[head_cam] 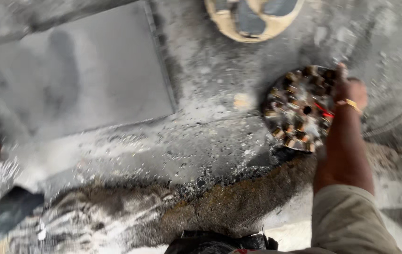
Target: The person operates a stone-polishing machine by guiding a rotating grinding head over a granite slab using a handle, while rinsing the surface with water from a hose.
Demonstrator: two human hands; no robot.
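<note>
The right hand grips the far edge of a round motor winding (copper coils ringed around a hub) lying on the dusty grey floor, near a flat grey slab; the left hand is unseen.

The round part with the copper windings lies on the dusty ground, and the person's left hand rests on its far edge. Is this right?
Not quite. In the head view it is the right hand, with a yellow band at the wrist, that rests on the far edge of the round part with the copper windings. The left hand is not in view. The part does lie on the dusty ground.
</note>
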